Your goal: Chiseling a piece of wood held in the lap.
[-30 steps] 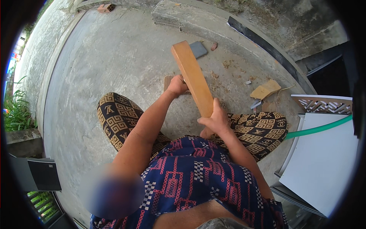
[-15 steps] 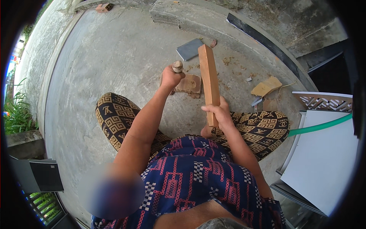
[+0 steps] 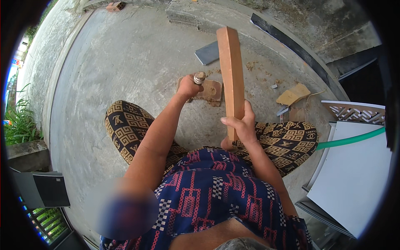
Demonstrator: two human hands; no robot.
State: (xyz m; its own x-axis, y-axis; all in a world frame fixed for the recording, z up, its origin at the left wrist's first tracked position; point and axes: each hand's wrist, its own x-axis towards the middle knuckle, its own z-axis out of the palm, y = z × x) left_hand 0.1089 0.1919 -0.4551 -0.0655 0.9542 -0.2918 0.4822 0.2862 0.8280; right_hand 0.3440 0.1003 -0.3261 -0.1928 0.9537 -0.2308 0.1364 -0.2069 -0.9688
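Note:
My left hand (image 3: 188,87) is closed around a tool handle (image 3: 200,77) with a worn round end and pale rings, seen end-on. Its lower part is hidden by my fist. Beneath it a flat brown block (image 3: 212,90) with a worn top rests on the concrete. My right hand (image 3: 245,127) grips the lower end of a long, squared wooden bar (image 3: 231,68), thumb across its near face. The bar stands tilted up, wider at its far part, apart from the handle.
A grey flat slab (image 3: 207,53) lies behind the bar. To the right are a yellowish wood chunk (image 3: 293,94), a small light-coloured piece (image 3: 274,86) and crumbs. A white panel (image 3: 352,171) and green hose (image 3: 350,138) sit beside my right knee. A low concrete step (image 3: 196,16) runs behind.
My right hand has tipped the wooden bar upward, so its top is higher in the picture and looks larger. The handle in my left hand has shifted slightly right and nearer.

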